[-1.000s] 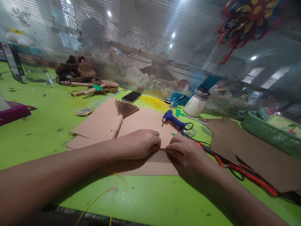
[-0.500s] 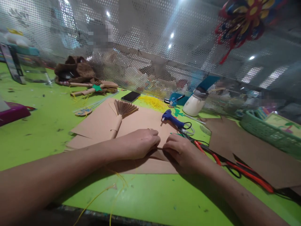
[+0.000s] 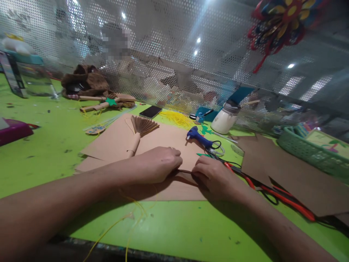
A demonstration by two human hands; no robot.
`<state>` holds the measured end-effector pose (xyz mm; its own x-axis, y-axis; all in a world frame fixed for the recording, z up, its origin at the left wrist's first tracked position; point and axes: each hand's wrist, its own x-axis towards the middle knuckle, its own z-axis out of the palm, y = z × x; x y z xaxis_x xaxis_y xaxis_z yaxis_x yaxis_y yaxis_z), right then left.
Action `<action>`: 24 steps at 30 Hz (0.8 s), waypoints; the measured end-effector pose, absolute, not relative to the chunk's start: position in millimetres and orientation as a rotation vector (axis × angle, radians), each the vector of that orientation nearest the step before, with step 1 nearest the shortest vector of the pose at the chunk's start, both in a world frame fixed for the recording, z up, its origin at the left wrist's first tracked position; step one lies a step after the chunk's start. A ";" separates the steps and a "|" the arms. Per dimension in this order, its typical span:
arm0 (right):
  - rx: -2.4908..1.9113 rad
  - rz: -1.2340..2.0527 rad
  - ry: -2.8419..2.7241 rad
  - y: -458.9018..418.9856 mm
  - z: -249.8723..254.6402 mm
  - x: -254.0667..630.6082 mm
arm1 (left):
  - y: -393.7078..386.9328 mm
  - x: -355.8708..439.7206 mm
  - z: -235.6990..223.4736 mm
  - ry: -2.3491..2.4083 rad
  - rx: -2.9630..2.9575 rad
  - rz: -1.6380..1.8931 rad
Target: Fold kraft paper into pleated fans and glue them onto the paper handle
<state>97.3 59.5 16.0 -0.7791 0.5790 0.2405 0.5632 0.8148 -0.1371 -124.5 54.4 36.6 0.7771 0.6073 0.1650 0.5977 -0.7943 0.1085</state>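
Between my two hands runs a narrow folded or rolled edge of brown paper point(image 3: 187, 172), just above the stacked brown sheets point(image 3: 174, 140). My left hand point(image 3: 165, 163) pinches its left end, knuckles up. The right end is gripped by the curled fingers of my right hand point(image 3: 211, 173); both thumbs are mostly hidden. Beyond my left wrist lies a pleated paper fan point(image 3: 144, 125) with a rolled paper handle point(image 3: 133, 145). Past my right hand, a blue glue gun point(image 3: 199, 137) rests on its side at the sheets' edge.
Red-handled scissors point(image 3: 294, 205) and brown cardboard point(image 3: 294, 174) lie to the right, beside a green basket point(image 3: 311, 151). At the back are a phone point(image 3: 151, 112), yellow string point(image 3: 177, 119) and a white jar point(image 3: 225, 120). Loose yellow thread point(image 3: 109, 231) trails over the near edge.
My hands have moved slightly apart along the brown paper, so more of its folded edge shows between them. Both still grip it. The view has shifted slightly.
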 end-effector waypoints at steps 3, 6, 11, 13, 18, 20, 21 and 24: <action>-0.890 0.064 -2.722 58.5 13.8 102.6 | 54.8 -126.7 36.8 1.015 2.948 0.283; -0.899 0.044 -2.715 58.2 11.2 107.3 | 58.0 -129.3 34.6 1.048 2.992 0.258; -0.885 0.061 -2.726 59.9 11.8 109.7 | 62.9 -133.6 32.7 1.082 3.032 0.188; -0.894 0.055 -2.741 60.3 13.4 111.8 | 63.4 -135.4 34.4 1.075 3.035 0.167; -0.967 0.024 -2.723 59.0 14.7 123.7 | 61.6 -140.4 42.3 1.121 2.986 0.095; -0.962 0.012 -2.715 58.6 13.0 127.7 | 60.7 -142.5 45.6 1.164 2.965 0.074; -0.953 -0.001 -2.721 58.6 11.8 128.9 | 60.3 -143.4 47.3 1.176 2.954 0.051; -0.937 -0.079 -2.741 59.0 8.1 130.5 | 59.8 -145.3 52.3 1.208 2.913 -0.036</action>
